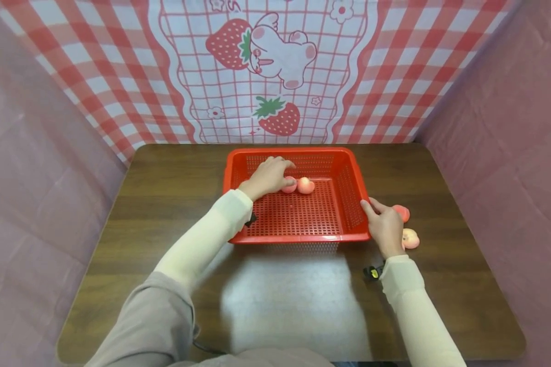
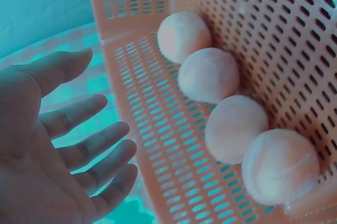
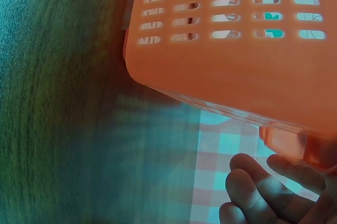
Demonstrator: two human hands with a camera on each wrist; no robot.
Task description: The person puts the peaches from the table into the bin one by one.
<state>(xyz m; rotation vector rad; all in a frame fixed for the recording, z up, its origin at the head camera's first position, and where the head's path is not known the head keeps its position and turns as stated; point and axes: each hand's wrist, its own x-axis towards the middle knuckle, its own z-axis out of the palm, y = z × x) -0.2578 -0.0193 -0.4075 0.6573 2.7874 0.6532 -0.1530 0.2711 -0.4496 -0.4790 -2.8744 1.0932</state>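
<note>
Left grip above peaches in red basket

On the left, the left hand is held with its fingers parted; on the right, four fruits are lined up, near to far, in a slotted basket.

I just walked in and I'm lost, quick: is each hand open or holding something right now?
Left hand: open, holding nothing, near the fruits.
Right hand: closed, holding the red basket at its right side.
</note>
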